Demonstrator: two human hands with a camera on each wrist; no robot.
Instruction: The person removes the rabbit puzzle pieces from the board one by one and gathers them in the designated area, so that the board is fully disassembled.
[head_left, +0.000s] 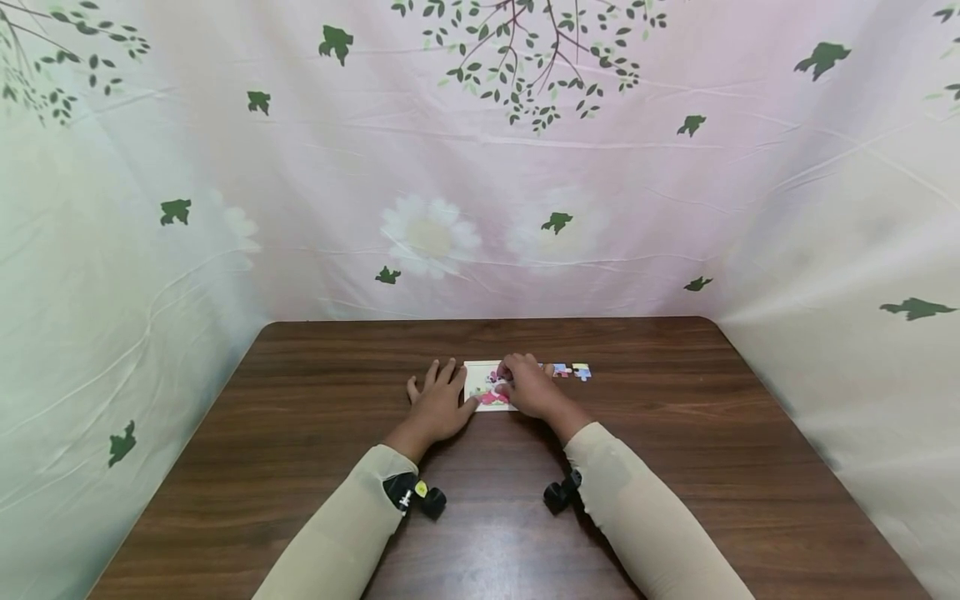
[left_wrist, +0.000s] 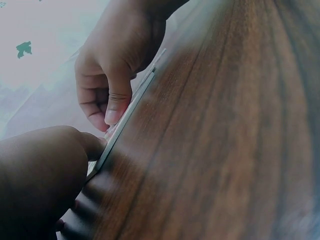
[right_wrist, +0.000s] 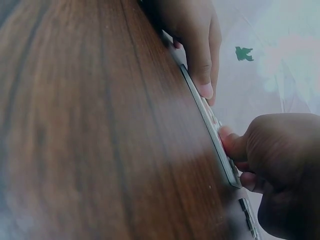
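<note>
A small puzzle board (head_left: 472, 377) with a pale frame and a pink cartoon picture lies flat on the brown table. My left hand (head_left: 438, 408) rests at its left side, fingers spread and the thumb on the board's lower left edge. Over the board's right part, my right hand (head_left: 534, 392) has bent fingers and pinches at a puzzle piece, mostly hidden beneath them. Seen in the left wrist view, the right thumb (left_wrist: 116, 107) and fingertips meet at the board's surface, close to the left thumb. Loose puzzle pieces (head_left: 582, 372) lie just right of my right hand.
The wooden table (head_left: 300, 500) runs back to a printed cloth (head_left: 480, 167) with leaves and flowers, which also hangs at both sides. Black wrist cameras (head_left: 431, 502) sit on both sleeves.
</note>
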